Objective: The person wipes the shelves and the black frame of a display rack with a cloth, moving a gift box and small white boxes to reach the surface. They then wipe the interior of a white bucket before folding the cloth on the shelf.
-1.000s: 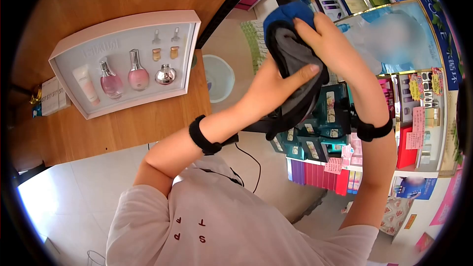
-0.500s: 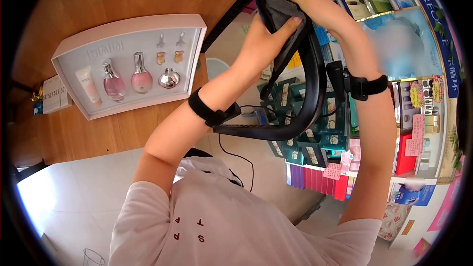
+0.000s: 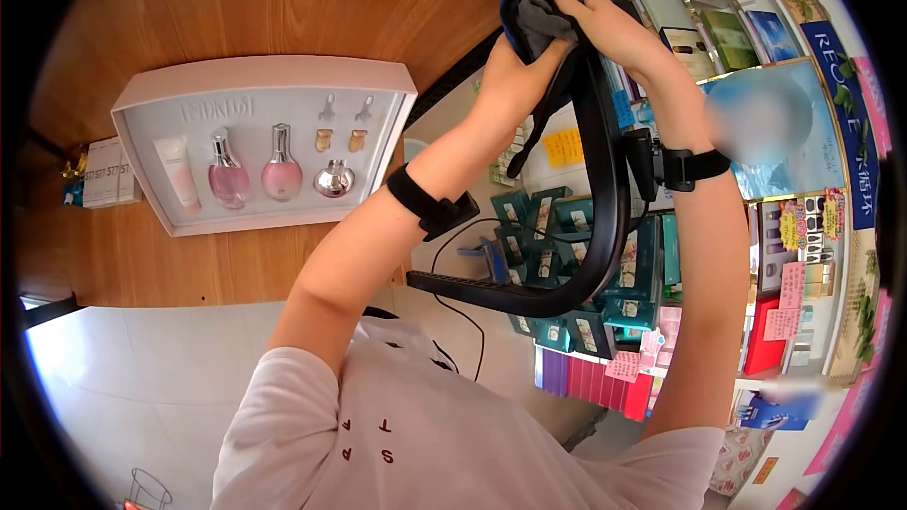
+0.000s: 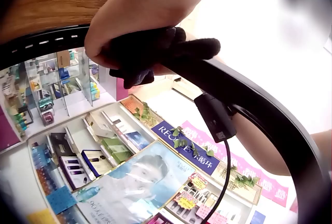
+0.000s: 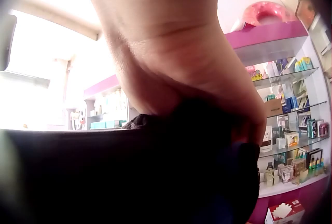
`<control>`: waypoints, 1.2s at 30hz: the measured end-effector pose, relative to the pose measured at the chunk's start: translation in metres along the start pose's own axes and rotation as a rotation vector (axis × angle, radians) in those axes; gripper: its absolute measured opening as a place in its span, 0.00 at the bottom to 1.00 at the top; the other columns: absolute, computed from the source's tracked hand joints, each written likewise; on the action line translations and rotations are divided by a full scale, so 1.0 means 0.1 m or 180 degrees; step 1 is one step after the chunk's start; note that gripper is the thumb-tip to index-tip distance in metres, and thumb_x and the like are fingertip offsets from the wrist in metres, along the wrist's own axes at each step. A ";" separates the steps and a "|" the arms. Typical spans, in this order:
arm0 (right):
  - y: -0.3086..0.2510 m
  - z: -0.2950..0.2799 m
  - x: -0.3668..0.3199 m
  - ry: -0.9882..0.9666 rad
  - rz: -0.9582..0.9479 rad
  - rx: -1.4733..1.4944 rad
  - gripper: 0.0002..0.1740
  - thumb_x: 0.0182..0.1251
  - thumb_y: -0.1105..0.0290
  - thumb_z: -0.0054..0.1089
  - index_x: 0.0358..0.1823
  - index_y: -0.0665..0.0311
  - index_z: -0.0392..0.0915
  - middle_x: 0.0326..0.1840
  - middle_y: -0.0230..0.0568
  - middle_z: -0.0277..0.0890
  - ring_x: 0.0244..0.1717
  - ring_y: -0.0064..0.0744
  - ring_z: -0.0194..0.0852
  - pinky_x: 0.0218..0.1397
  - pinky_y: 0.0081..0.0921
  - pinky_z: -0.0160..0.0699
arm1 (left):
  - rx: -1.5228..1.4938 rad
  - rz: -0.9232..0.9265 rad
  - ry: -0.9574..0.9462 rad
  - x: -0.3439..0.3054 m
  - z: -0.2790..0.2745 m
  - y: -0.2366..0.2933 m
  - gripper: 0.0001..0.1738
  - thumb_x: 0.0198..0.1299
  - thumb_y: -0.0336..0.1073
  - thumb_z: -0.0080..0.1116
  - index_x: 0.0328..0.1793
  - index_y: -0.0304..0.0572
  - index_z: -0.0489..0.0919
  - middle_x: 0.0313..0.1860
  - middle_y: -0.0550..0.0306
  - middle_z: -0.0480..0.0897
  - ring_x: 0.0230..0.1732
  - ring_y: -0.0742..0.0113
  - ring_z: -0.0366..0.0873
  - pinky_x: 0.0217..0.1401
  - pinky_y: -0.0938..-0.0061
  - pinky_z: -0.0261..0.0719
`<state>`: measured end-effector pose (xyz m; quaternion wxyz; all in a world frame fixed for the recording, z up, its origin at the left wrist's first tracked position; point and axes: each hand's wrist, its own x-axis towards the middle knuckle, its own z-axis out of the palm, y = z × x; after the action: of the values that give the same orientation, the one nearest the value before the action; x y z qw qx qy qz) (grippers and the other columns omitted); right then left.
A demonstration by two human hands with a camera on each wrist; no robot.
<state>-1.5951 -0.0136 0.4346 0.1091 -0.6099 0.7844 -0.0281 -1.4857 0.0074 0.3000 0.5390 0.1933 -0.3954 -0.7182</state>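
Both hands grip a bunched grey and blue cloth item (image 3: 543,24) with dark edging, at the top of the head view. My left hand (image 3: 515,80) holds its lower left side, thumb across the grey face. On its right side is my right hand (image 3: 605,28), fingers at the blue edge. A dark strap hangs below it. Beside the hands runs a curved black frame bar (image 3: 614,179). In the left wrist view the dark cloth (image 4: 150,52) lies against the bar (image 4: 249,94); the right wrist view shows it very dark, hiding the fingers.
On the wooden surface (image 3: 227,269) stands a pink-edged gift box (image 3: 265,71) with bottles, and small white boxes (image 3: 109,175) behind it. Green boxes (image 3: 543,264) are stacked beyond the bar. Shelves of cosmetics and a blue poster (image 3: 770,127) line the right. A cable (image 3: 484,335) hangs near the torso.
Both hands have moved up and slightly left with the cloth item, which now looks more bunched. The curved bar has come into plain view. The gift box appears lower and further right.
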 end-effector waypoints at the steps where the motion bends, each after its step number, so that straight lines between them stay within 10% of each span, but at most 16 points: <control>1: 0.00 0.00 -0.01 -0.0013 0.0023 0.0062 0.36 0.80 0.45 0.54 0.69 0.74 0.76 0.59 0.48 0.83 0.59 0.30 0.78 0.66 0.28 0.72 | -0.0057 -0.0151 -0.0056 0.00 -0.01 0.01 0.25 0.74 0.48 0.64 0.67 0.37 0.79 0.55 0.57 0.86 0.54 0.71 0.81 0.61 0.73 0.76; 11: 0.23 0.04 0.20 -0.0210 -0.0371 0.0455 0.30 0.80 0.48 0.52 0.65 0.69 0.80 0.56 0.38 0.85 0.53 0.24 0.78 0.61 0.26 0.75 | -0.0394 -0.0571 -0.0187 -0.45 0.07 0.05 0.44 0.66 0.54 0.73 0.74 0.28 0.67 0.62 0.44 0.82 0.61 0.63 0.81 0.64 0.71 0.78; 29: 0.29 0.35 -0.81 0.0478 -0.0596 0.1109 0.35 0.72 0.45 0.56 0.52 0.78 0.82 0.44 0.49 0.86 0.48 0.34 0.83 0.55 0.32 0.79 | 0.0183 -0.0668 -0.0314 -1.49 0.15 0.30 0.44 0.67 0.50 0.72 0.80 0.33 0.65 0.66 0.47 0.81 0.65 0.63 0.78 0.70 0.69 0.74; 36: 0.23 0.34 -1.46 0.0247 -0.0154 0.1453 0.41 0.78 0.44 0.55 0.73 0.76 0.69 0.70 0.52 0.75 0.71 0.34 0.70 0.75 0.28 0.64 | 0.0090 -0.0592 -0.0471 -1.65 0.15 0.22 0.37 0.69 0.45 0.70 0.77 0.34 0.68 0.64 0.51 0.82 0.63 0.67 0.80 0.68 0.71 0.76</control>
<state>-1.5759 0.1359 0.4172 0.2132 -0.5865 0.7465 -0.2308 -1.4259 0.1637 0.3013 0.4367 0.1832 -0.4245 -0.7717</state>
